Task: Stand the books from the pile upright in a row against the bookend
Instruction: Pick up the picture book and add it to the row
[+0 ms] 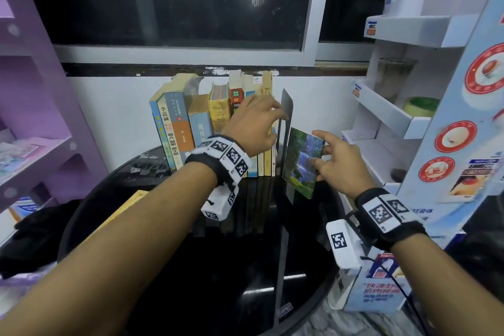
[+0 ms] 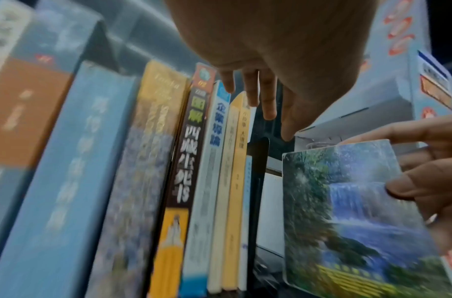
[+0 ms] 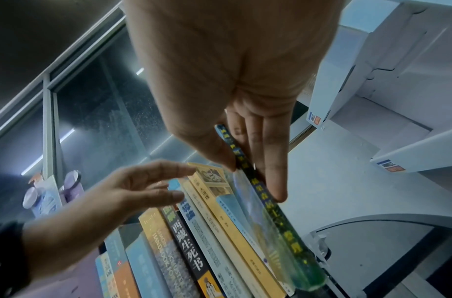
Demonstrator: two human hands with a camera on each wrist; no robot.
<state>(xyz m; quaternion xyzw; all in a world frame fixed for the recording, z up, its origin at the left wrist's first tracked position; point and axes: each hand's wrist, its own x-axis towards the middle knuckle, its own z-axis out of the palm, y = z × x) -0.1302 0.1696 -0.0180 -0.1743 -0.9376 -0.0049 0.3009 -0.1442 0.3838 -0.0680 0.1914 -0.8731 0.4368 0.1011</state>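
Head view: right hand [image 1: 338, 165] pinches a thin waterfall-cover paperback [image 1: 301, 162] by its spine edge, thumb on the cover, fingers behind; book upright, just at 3 o'clock of the black metal bookend [image 1: 285, 117]. Left hand [image 1: 252, 124], fingers relaxed and spread, rests against the upright row of books [image 1: 207, 123] at the bookend's 9 o'clock. Judgement: light, flexible, glossy cover likely slippery; grip mid-spine.

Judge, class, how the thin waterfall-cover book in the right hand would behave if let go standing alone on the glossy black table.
The waterfall-cover book is thin with a narrow spine, so it would probably tip. The right hand pinches it easily, which suggests it is light. On the shiny table its bottom edge may slide.
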